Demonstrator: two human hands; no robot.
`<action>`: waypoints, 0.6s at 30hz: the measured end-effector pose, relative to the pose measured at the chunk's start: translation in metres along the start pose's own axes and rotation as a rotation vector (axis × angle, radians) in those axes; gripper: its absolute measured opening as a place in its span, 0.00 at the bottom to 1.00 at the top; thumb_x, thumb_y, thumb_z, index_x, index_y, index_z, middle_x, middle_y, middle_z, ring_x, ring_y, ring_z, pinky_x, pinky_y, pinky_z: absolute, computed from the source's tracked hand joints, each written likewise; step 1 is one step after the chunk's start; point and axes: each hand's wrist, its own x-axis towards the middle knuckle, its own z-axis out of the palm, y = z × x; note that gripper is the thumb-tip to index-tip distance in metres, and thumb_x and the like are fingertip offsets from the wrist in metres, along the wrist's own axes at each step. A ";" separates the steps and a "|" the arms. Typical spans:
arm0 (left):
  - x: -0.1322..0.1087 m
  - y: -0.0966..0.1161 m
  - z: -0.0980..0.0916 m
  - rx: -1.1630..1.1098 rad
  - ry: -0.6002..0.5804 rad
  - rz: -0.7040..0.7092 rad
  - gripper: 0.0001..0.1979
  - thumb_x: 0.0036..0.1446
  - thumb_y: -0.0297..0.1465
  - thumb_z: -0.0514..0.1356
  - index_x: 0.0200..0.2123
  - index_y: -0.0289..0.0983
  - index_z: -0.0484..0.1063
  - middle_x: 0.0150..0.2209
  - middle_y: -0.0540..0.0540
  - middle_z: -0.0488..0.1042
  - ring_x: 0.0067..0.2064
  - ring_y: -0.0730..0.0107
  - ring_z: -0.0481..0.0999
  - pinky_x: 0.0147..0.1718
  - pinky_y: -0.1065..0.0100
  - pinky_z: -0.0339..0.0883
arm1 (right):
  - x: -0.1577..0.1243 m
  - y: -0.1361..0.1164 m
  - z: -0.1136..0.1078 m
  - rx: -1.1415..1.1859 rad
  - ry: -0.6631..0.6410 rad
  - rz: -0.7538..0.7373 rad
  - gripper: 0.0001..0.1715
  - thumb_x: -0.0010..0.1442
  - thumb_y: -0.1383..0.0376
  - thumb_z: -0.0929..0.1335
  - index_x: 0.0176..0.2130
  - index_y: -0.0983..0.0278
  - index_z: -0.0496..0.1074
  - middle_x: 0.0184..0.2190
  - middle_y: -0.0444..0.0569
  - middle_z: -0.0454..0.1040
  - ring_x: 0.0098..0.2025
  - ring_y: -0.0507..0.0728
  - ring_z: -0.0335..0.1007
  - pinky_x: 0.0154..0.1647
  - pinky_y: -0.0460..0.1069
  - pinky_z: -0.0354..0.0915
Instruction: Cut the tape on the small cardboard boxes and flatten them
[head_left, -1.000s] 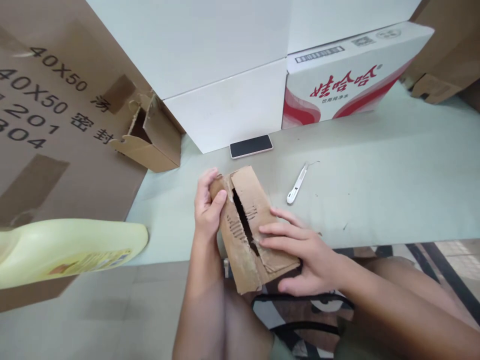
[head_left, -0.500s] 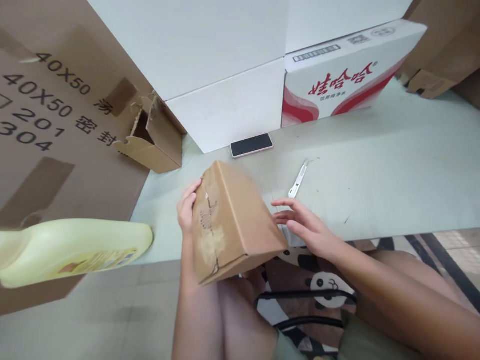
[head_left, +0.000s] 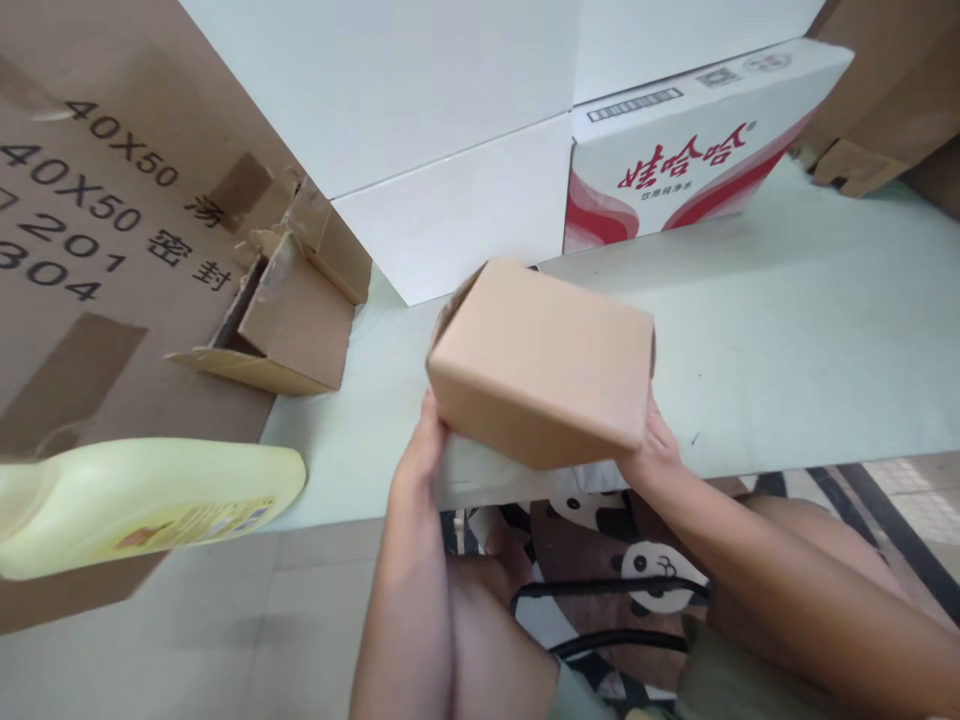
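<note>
I hold a small brown cardboard box (head_left: 541,360) in the air above the near edge of the pale green table (head_left: 787,330), its plain side turned up towards me. My left hand (head_left: 424,440) grips the box's lower left corner from beneath. My right hand (head_left: 654,440) grips its lower right corner. Most of both hands' fingers are hidden behind the box. A white sheet or bag (head_left: 487,475) shows just under the box.
A torn small cardboard box (head_left: 277,325) lies at the left against a large brown carton (head_left: 105,240). White boxes (head_left: 420,130) and a red-and-white printed carton (head_left: 690,150) stand behind. A pale yellow bottle (head_left: 142,500) lies at the near left. A panda-patterned stool (head_left: 615,560) is below.
The box has been turned from its torn side to a plain side and lifted higher, now hiding the phone and the white cutter. The small open box at the left has tipped over.
</note>
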 end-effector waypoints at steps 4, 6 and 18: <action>-0.015 -0.016 0.008 -0.142 -0.233 -0.116 0.38 0.36 0.65 0.63 0.38 0.40 0.78 0.46 0.40 0.81 0.59 0.40 0.71 0.54 0.49 0.68 | 0.009 -0.001 -0.006 0.057 0.102 0.066 0.43 0.68 0.43 0.56 0.73 0.49 0.33 0.75 0.43 0.39 0.75 0.62 0.36 0.74 0.63 0.40; -0.021 -0.018 0.004 -0.198 -0.306 -0.129 0.39 0.33 0.62 0.66 0.41 0.39 0.78 0.45 0.39 0.81 0.58 0.39 0.72 0.56 0.48 0.67 | 0.010 -0.003 -0.010 0.050 0.058 0.091 0.45 0.67 0.43 0.57 0.73 0.53 0.36 0.75 0.45 0.39 0.75 0.61 0.37 0.74 0.61 0.42; -0.017 0.000 0.013 -0.401 -0.007 -0.009 0.26 0.51 0.55 0.59 0.43 0.44 0.78 0.42 0.47 0.82 0.50 0.51 0.79 0.46 0.54 0.74 | 0.034 0.045 -0.039 -0.754 -0.124 0.010 0.19 0.64 0.58 0.64 0.49 0.61 0.77 0.59 0.61 0.68 0.59 0.74 0.63 0.55 0.72 0.62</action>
